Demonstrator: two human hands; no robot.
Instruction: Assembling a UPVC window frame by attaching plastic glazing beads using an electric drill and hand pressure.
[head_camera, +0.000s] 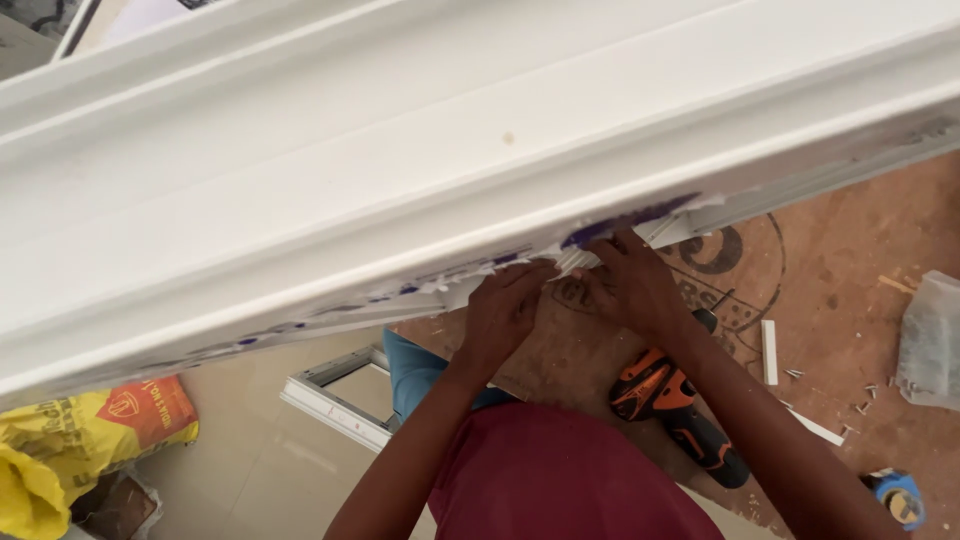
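1. A large white window frame profile (400, 150) is stretching diagonally across the view, from lower left up to upper right, filling most of the upper picture
2. Both hands are working at its lower edge, near the middle of the view, where a white protective film (560, 262) with purple print is hanging torn and ragged
3. The left hand (505, 310) is pinching a strip of that film between fingertips and thumb, with the fingers curled tight against the frame's edge
4. The right hand (630, 285) is lying just beside it, touching the same edge; its fingers are bent over the film, though whether they are actually gripping it cannot be told
5. An orange and black cordless drill (675, 415) is lying on the brown board (850, 250) below the right forearm
6. A yellow and orange sack (90, 440) is sitting at lower left on the pale floor, well apart from the hands
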